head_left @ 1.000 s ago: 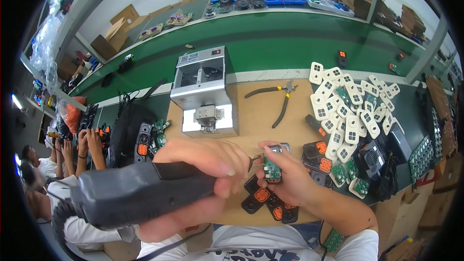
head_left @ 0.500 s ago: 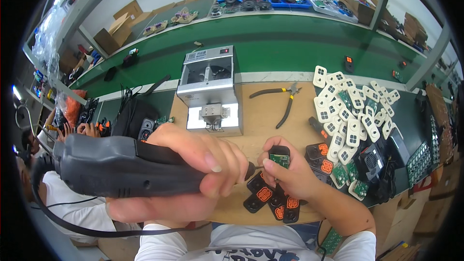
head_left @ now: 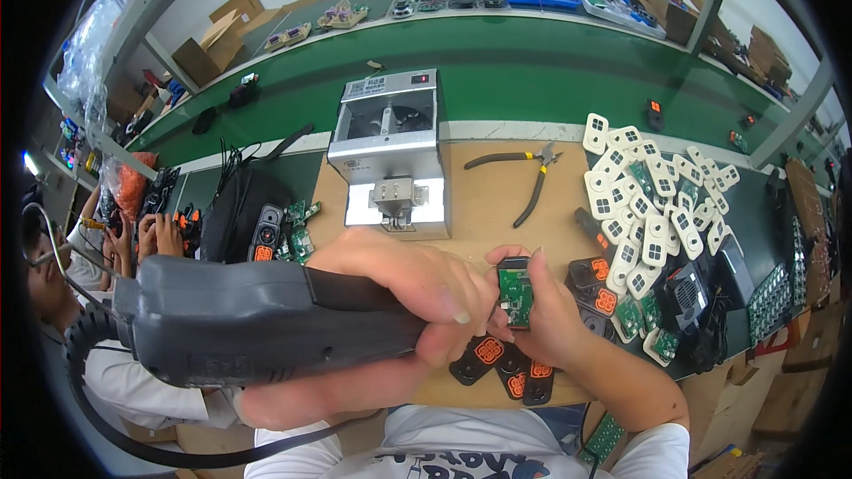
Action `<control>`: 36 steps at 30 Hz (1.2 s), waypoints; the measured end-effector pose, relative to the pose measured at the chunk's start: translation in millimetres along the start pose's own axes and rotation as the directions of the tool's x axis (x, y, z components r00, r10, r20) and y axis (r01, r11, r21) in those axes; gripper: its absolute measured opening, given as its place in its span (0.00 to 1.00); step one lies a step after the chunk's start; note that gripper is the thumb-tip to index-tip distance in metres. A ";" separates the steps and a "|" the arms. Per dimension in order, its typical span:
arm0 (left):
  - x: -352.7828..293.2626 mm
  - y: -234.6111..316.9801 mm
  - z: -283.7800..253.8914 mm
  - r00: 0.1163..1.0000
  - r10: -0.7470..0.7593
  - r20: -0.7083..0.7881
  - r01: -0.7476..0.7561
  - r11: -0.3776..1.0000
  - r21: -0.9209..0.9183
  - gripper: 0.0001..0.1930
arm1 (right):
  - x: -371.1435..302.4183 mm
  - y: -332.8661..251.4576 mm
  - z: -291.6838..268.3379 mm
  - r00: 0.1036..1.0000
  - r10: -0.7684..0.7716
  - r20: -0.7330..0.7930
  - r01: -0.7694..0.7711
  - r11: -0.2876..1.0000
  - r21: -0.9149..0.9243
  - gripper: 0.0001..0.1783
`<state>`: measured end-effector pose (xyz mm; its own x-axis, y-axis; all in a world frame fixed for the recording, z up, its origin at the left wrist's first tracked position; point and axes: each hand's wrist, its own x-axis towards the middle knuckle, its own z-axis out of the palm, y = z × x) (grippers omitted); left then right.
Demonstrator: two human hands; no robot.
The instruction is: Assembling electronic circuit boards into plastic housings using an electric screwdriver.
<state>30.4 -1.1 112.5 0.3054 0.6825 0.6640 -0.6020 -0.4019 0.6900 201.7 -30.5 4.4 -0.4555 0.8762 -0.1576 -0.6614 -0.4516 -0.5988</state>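
My left hand [head_left: 399, 279] is wrapped round the dark grey body of a corded electric screwdriver [head_left: 231, 324], which lies nearly level across the view. Its front end points at my right hand; the bit is hidden behind my left fingers. My right hand [head_left: 555, 324] grips a small black housing with a green circuit board [head_left: 515, 294] in it, the board's parts facing up. The fingertips of both hands are close together at the housing's left side. Just below the right hand lie several black housings with orange button pads [head_left: 488, 350].
A silver benchtop machine [head_left: 390, 155] stands behind my hands, with yellow-and-black cutting pliers [head_left: 537, 177] to its right. A heap of white button covers [head_left: 652, 204] spreads over the right side. A green conveyor belt [head_left: 550, 75] runs across the back. At left, another person's hands [head_left: 155, 235] are at work.
My left hand and the screwdriver have moved right, closer to the housing. The circuit board now shows more fully. The bit, seen before in part, is now hidden.
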 end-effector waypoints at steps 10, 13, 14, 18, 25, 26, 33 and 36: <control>-8.6 -18.2 -2.5 0.985 -0.151 0.087 0.157 0.985 -0.074 0.25 | -0.3 3.9 4.7 0.984 0.084 -0.155 -0.070 0.993 0.096 0.25; -8.9 -12.6 -2.0 0.977 -0.189 0.100 0.198 0.976 -0.095 0.21 | -0.8 5.7 6.1 0.982 0.099 -0.159 -0.086 0.992 0.088 0.25; -9.0 -13.3 -3.6 0.974 -0.200 0.105 0.211 0.971 -0.110 0.19 | -0.3 5.5 5.1 0.982 0.098 -0.162 -0.084 0.993 0.088 0.25; -9.7 -15.8 -9.0 0.966 -0.226 0.129 0.245 0.957 -0.156 0.14 | 0.5 1.6 1.9 0.978 0.139 -0.158 -0.122 0.986 0.113 0.26; 10.5 -16.3 -36.7 0.922 -0.153 0.355 0.212 0.968 -0.133 0.30 | 6.2 -11.3 -8.4 0.969 0.245 -0.037 -0.230 0.944 0.238 0.24; 11.9 -13.3 -36.9 0.958 -0.138 0.250 0.175 0.975 -0.133 0.36 | 7.6 -15.0 -3.5 0.968 0.249 -0.034 -0.234 0.945 0.230 0.24; 16.3 21.9 -28.5 0.968 -0.013 -0.250 0.145 0.841 0.521 0.55 | 8.6 -33.1 -7.5 0.947 -0.297 -0.120 0.276 0.947 -0.167 0.16; -14.0 20.9 -51.6 0.962 0.076 -0.263 0.150 0.657 0.739 0.48 | 8.4 -35.5 -9.9 0.930 -0.330 -0.163 0.273 0.915 -0.297 0.16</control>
<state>-24.5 12.5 102.8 0.0542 0.7861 0.6157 0.1955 -0.6130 0.7655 227.2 -5.5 16.6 -0.1077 0.9912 -0.0768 -0.5526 -0.1239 -0.8242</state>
